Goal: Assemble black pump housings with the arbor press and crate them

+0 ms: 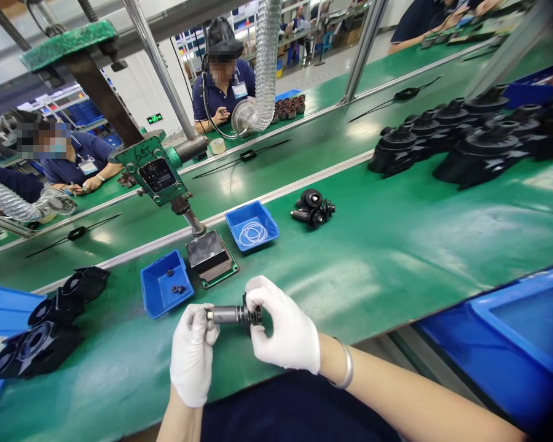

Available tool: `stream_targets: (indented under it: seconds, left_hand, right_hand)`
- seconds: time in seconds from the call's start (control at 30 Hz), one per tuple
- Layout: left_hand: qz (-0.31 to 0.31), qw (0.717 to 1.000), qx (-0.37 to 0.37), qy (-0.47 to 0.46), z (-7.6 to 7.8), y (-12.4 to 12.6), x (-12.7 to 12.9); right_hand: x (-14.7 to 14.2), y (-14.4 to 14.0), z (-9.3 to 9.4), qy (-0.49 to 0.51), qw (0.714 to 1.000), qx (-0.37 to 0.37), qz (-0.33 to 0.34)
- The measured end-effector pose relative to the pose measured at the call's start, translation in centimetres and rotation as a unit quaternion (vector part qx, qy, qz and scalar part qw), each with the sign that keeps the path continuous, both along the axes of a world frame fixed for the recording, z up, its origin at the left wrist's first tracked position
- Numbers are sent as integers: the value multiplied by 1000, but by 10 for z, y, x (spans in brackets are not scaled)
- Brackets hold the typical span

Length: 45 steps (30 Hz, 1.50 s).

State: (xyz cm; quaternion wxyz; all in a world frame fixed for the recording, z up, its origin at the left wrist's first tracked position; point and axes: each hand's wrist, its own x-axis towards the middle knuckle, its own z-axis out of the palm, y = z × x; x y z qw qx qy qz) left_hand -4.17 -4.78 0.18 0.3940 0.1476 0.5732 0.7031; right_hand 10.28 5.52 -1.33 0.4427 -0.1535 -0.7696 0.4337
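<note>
Pinching the pale tip [209,315] of a smooth, dark cylindrical shaft [228,315], the fingers of the gloved left hand [193,353] are holding it on the near side of the green-painted press [136,161], while the right hand [286,325] is gripping its black, disc-like end [247,313].

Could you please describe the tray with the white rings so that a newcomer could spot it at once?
On the green workbench stands a tall press with a dark block at its foot. Just beyond that block, to its right, sits a small blue tray. It holds thin white rings, whereas the similar blue tray, left of the block, holds a few small dark pieces.
</note>
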Motion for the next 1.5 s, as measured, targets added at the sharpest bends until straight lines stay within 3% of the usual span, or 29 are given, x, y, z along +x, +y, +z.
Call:
stream_targets:
  seconds: [0.07,0.13,0.3,0.43,0.5,0.87,1.0,1.17,1.33,1.43,1.5]
  left_hand:
    - [-20,1000,-12,21,2,0,-2]
    - [-25,999,-10,17,5,-1,-2]
    - [-19,1000,-4,-15,9,-1,4]
    - [-23,999,1,-38,6,-1,11]
    - [-15,999,14,-37,5,0,14]
    - [-63,996,60,21,8,-8,25]
    - [-97,990,92,45,7,-14,21]
    - [-75,994,48,66,12,-7,20]
    - [-92,991,74,66,1,-9,14]
    - [-109,979,104,137,-8,-17,7]
    - [-91,966,85,229,-8,-22,3]
  right_hand:
    - [3,0,2,1,997,73,-5]
    - [4,0,1,2,996,87,-10]
    - [3,1,-3,20,1000,-16,-6]
    - [8,2,-9,14,990,138,-14]
    - [10,1,-11,9,984,176,-20]
    - [8,-5,-18,48,998,-33,-1]
    - [9,-3,-20,56,997,-46,15]
    - [7,-3,-18,58,997,-36,23]
    - [3,-3,-13,91,992,-80,47]
    - [0,-3,-12,91,989,-97,61]
    - [-2,-5,-13,83,989,-104,62]
